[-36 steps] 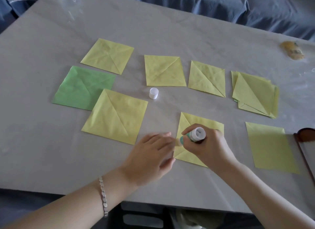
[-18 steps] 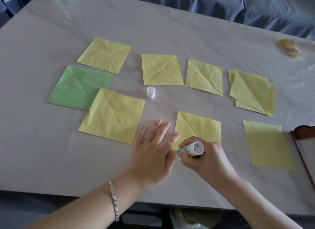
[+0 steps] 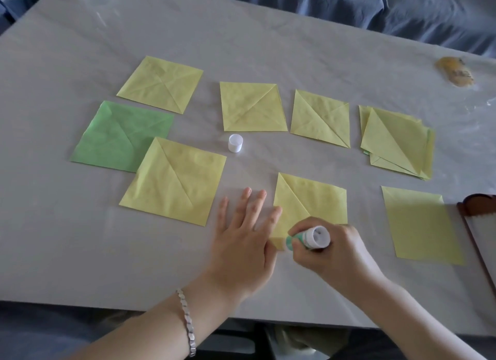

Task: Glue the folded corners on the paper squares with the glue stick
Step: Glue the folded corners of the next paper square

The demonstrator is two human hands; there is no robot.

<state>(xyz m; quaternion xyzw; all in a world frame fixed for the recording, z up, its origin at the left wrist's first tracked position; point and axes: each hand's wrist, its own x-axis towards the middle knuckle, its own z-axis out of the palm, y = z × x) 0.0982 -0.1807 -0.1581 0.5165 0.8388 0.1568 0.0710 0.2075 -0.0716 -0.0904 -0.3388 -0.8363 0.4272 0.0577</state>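
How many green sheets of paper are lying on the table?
1 in plain view: the green sheet at the far left, its near corner tucked under a yellow square. A green edge peeks from the stack at right, so more may be hidden.

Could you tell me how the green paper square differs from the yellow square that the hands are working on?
The green paper square is green and untouched; the yellow square is held flat by the left hand while the right hand presses the glue stick at its near corner. The green one lies partly under another yellow sheet; the worked one lies alone. Both show diagonal folds.
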